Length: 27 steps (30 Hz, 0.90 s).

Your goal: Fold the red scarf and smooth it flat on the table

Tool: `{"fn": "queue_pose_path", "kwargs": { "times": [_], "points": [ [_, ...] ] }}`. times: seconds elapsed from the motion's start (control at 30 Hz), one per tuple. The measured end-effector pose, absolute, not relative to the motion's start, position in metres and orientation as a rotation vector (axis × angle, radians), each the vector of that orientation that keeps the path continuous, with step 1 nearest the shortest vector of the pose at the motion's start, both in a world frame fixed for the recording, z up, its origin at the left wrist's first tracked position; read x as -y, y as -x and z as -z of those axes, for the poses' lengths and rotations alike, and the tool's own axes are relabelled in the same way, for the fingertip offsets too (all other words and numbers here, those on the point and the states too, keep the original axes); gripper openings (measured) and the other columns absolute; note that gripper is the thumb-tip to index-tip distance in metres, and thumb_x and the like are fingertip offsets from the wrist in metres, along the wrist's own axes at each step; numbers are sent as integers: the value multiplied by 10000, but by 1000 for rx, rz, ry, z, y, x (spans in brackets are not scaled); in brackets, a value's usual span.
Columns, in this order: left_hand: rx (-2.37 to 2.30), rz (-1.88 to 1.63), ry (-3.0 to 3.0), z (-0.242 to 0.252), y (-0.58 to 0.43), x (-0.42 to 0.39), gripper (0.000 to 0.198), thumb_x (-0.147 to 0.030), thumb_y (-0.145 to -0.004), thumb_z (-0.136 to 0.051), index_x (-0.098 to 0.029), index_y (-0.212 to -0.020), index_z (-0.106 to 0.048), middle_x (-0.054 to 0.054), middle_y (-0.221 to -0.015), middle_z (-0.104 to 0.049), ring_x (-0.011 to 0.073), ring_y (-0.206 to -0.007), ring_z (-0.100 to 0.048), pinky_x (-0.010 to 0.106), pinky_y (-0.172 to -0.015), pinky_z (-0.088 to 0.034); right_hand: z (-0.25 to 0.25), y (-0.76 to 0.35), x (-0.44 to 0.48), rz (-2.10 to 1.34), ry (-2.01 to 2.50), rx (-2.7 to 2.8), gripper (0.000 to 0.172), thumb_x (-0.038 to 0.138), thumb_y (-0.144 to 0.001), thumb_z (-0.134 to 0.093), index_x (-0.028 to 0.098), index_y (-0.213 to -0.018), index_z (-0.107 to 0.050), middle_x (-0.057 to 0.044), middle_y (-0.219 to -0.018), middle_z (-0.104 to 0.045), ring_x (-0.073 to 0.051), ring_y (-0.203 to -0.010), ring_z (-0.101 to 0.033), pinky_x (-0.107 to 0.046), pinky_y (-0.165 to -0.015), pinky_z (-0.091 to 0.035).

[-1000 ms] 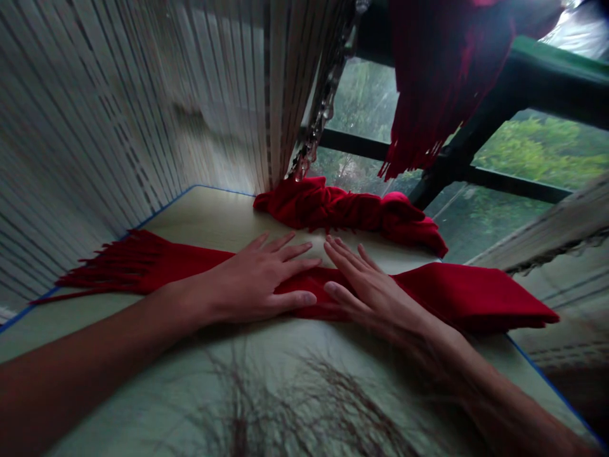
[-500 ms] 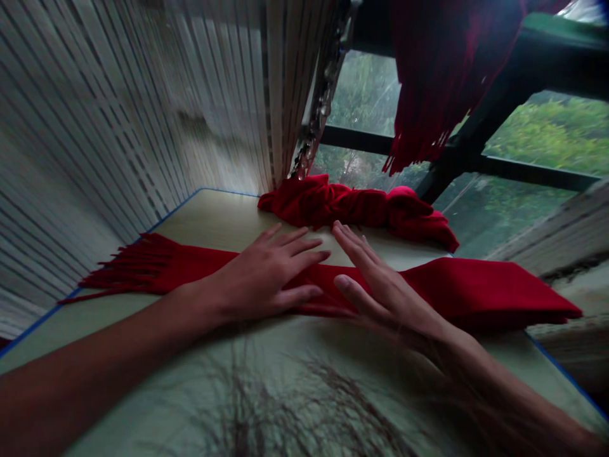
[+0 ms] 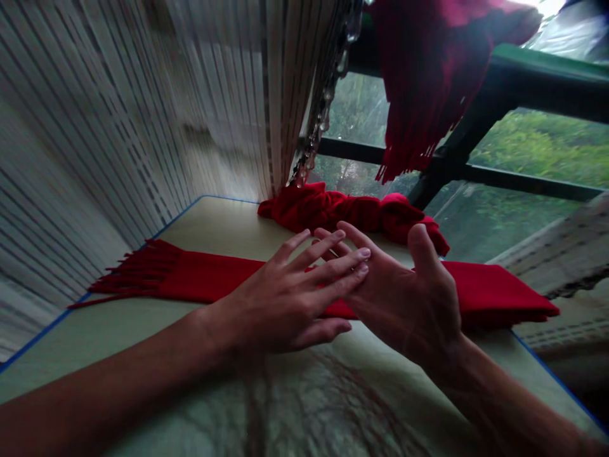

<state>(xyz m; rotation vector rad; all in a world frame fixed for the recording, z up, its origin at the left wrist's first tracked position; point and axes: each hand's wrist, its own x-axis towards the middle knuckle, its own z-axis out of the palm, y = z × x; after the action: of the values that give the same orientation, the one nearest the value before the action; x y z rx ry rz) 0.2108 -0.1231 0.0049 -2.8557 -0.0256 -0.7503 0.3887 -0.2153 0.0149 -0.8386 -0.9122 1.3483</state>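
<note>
My left hand (image 3: 299, 292), back upward and fingers spread, rests its fingertips over the palm of my right hand (image 3: 404, 292). The right palm is turned up, thumb raised and fingers stretched; neither hand holds anything. Behind and beneath them a red scarf (image 3: 214, 278) lies folded in a long flat strip across the table. Its fringe fans out at the left end, while the folded right end (image 3: 499, 289) reaches the table's right side. My hands hide the scarf's middle. Farther back lies a second red scarf (image 3: 342, 209), bunched up along the window side.
The pale table (image 3: 200, 219) has a blue edge. Striped string curtains (image 3: 143, 114) hang at the left, and more curtain (image 3: 575, 254) is at the right. A fringed red scarf (image 3: 428, 95) hangs before the dark-framed window (image 3: 442, 162). Blurred hair strands cross the foreground.
My right hand has turned from palm-down, above the folded scarf, to palm-up. My left hand has moved right, so its fingers now overlap the right palm. The view has shifted slightly.
</note>
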Motion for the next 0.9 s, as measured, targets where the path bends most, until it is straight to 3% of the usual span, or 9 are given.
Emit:
{"fn": "queue_pose_path", "kwargs": {
  "times": [0.27, 0.43, 0.5, 0.57, 0.63, 0.73, 0.9],
  "points": [
    [95, 673, 2820, -6, -211, 127, 789, -628, -1025, -465, -120, -1605, -298, 48, -1701, -196, 344, -1584, -22, 580, -1285, 14, -15, -386, 217, -1105, 1023, 1327, 883, 776, -911, 90, 374, -1591, -304, -6, -1639, -426, -299, -1485, -425, -634, -1128, -441],
    [96, 518, 2893, -7, -211, 126, 777, -657, -1009, -467, -205, -1617, -292, 34, -1708, -149, 343, -1585, -32, 631, -1270, -11, -9, -399, 212, -1005, 1073, 1382, 847, 707, -939, 125, 360, -1624, -233, -13, -1657, -390, -290, -1500, -396, -636, -1126, -441],
    [211, 497, 2912, -5, -210, 120, 659, -559, -1047, -464, -211, -1595, -349, 37, -1702, -191, 322, -1587, -69, 622, -1272, -49, -1, -405, 207, -815, 1184, 1509, 752, 670, -1002, 22, 342, -1632, -224, -27, -1678, -344, -266, -1533, -330, -608, -1194, -362],
    [341, 498, 2927, -1, -208, 111, 542, -443, -1078, -438, -201, -1562, -415, 41, -1686, -260, 294, -1584, -121, 590, -1279, -82, 10, -412, 202, -553, 1331, 1749, 659, 621, -1051, -223, 309, -1631, -248, -40, -1706, -264, -251, -1573, -211, -574, -1265, -214],
    [468, 474, 2962, 3, -207, 103, 518, -393, -1079, -437, -202, -1560, -419, 39, -1672, -302, 272, -1573, -183, 556, -1280, -126, 21, -418, 199, -342, 1460, 1988, 664, 545, -1056, -364, 244, -1635, -245, -76, -1715, -217, -247, -1588, -136, -557, -1287, -105],
    [667, 291, 3057, 10, -206, 94, 636, -491, -1053, -469, -195, -1601, -338, 54, -1668, -303, 288, -1565, -212, 565, -1266, -170, 34, -426, 196, -225, 1663, 2162, 683, 540, -1055, -364, 186, -1631, -259, -133, -1696, -239, -272, -1584, -142, -584, -1278, -126],
    [789, -18, 3166, 12, -205, 92, 719, -673, -1030, -361, -259, -1616, -310, 43, -1691, -211, 315, -1580, -136, 604, -1256, -108, 33, -430, 200, -256, 1832, 2254, 717, 613, -1029, -392, 190, -1606, -336, -144, -1688, -230, -327, -1575, -156, -616, -1267, -149]
  ]
}}
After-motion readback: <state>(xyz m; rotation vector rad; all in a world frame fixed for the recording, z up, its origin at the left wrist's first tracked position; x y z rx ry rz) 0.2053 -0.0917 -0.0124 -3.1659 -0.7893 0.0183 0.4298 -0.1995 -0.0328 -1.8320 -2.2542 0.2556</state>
